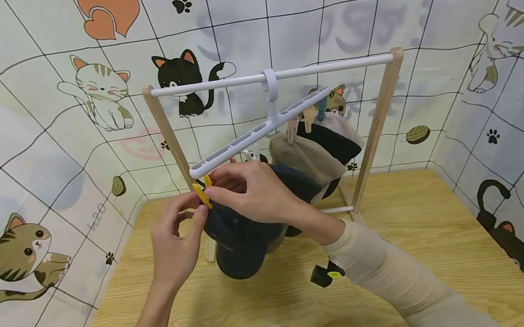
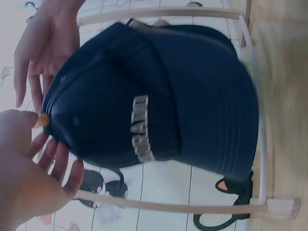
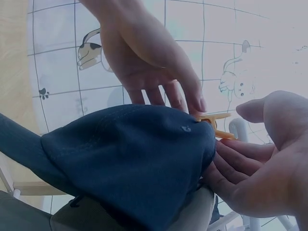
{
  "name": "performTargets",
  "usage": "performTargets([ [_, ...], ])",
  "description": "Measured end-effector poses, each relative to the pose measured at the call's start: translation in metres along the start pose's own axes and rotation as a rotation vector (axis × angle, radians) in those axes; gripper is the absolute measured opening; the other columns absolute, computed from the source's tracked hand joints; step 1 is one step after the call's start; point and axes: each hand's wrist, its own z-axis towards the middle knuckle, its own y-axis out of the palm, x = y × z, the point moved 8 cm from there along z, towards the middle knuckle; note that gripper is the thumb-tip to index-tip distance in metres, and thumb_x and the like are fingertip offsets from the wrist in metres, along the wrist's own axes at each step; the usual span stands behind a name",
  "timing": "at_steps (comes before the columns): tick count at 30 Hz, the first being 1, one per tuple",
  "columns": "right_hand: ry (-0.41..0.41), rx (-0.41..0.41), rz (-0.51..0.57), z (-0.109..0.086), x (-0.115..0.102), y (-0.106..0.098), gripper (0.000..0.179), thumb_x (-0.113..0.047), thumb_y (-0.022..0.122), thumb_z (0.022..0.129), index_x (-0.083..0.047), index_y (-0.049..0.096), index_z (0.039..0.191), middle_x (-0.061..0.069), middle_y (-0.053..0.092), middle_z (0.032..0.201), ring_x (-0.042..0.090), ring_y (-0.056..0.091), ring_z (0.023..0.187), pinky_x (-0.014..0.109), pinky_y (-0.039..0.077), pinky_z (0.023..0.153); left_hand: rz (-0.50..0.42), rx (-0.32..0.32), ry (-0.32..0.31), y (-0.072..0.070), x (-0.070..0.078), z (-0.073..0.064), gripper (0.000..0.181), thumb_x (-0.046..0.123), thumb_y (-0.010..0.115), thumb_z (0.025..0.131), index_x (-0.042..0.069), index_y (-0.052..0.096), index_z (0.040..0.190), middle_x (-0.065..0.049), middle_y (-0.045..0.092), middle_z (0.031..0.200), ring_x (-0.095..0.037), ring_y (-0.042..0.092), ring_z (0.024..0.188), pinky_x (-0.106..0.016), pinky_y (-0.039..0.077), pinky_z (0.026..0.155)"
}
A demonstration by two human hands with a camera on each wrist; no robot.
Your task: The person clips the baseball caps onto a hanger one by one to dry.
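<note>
A navy baseball cap (image 1: 241,261) with white raised lettering hangs crown up under the lower, left end of a white hanger (image 1: 259,131). At its crown is a yellow clothespin (image 3: 224,134), its two handles spread apart. My left hand (image 1: 176,240) pinches the clothespin where it meets the cap, thumb on the near side. My right hand (image 1: 261,189) is beside the clothespin; in the right wrist view its thumb stands off and its extended fingers lie along the crown, under one handle.
The hanger hooks over the rod (image 1: 339,65) of a wooden-sided rack and tilts up to the right. A beige cap (image 1: 291,156), a black cap (image 1: 336,146) and a whitish one hang there from clothespins. The rack stands on a wooden table (image 1: 422,229) before a cat-print backdrop.
</note>
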Motion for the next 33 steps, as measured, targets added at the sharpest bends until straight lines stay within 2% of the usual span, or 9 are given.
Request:
performTargets([
  [6, -0.010, -0.027, -0.001, -0.003, 0.003, -0.001, 0.036, -0.025, 0.074, 0.110, -0.007, 0.075, 0.141, 0.006, 0.085, 0.124, 0.014, 0.082, 0.110, 0.026, 0.066, 0.097, 0.113, 0.099, 0.004, 0.008, 0.001, -0.002, 0.034, 0.004, 0.086, 0.099, 0.008, 0.079, 0.132, -0.011, 0.077, 0.118, -0.006, 0.069, 0.114, -0.018, 0.057, 0.096],
  [10, -0.038, -0.025, -0.033, -0.008, 0.006, -0.001, 0.040, -0.025, 0.074, 0.110, -0.005, 0.073, 0.144, 0.008, 0.084, 0.127, 0.016, 0.081, 0.113, 0.027, 0.065, 0.099, 0.155, 0.153, -0.009, 0.011, -0.001, -0.002, 0.036, 0.007, 0.090, 0.095, 0.004, 0.079, 0.129, -0.015, 0.077, 0.115, -0.011, 0.069, 0.111, -0.019, 0.056, 0.094],
  [12, -0.060, -0.006, -0.045, -0.012, 0.006, -0.002, 0.041, -0.024, 0.074, 0.110, -0.004, 0.072, 0.146, 0.010, 0.083, 0.129, 0.017, 0.082, 0.114, 0.031, 0.066, 0.102, 0.166, 0.170, -0.021, 0.013, -0.003, -0.002, 0.036, 0.008, 0.091, 0.095, 0.002, 0.079, 0.128, -0.016, 0.077, 0.114, -0.013, 0.070, 0.110, -0.018, 0.056, 0.093],
  [18, -0.131, 0.102, -0.055, -0.034, 0.005, -0.012, 0.038, -0.020, 0.076, 0.108, -0.006, 0.074, 0.142, 0.009, 0.082, 0.134, 0.023, 0.080, 0.120, 0.049, 0.064, 0.109, 0.159, 0.191, -0.059, 0.016, -0.010, 0.002, 0.031, 0.012, 0.089, 0.098, 0.004, 0.080, 0.126, -0.013, 0.077, 0.111, -0.017, 0.069, 0.107, -0.019, 0.057, 0.091],
  [26, -0.298, 0.209, -0.089, -0.063, 0.003, -0.022, 0.031, -0.009, 0.079, 0.103, -0.002, 0.077, 0.133, 0.014, 0.082, 0.130, 0.028, 0.079, 0.124, 0.053, 0.066, 0.105, 0.150, 0.189, -0.108, 0.020, -0.021, 0.009, 0.033, 0.021, 0.088, 0.100, 0.002, 0.077, 0.125, -0.015, 0.075, 0.115, -0.028, 0.070, 0.111, -0.024, 0.056, 0.092],
  [33, -0.276, 0.249, -0.142, -0.087, 0.019, -0.037, 0.030, -0.007, 0.080, 0.101, -0.001, 0.078, 0.131, 0.012, 0.082, 0.129, 0.028, 0.078, 0.122, 0.055, 0.065, 0.104, 0.151, 0.185, -0.115, 0.023, -0.027, 0.016, 0.035, 0.020, 0.086, 0.101, -0.001, 0.076, 0.128, -0.018, 0.076, 0.122, -0.025, 0.070, 0.114, -0.034, 0.058, 0.094],
])
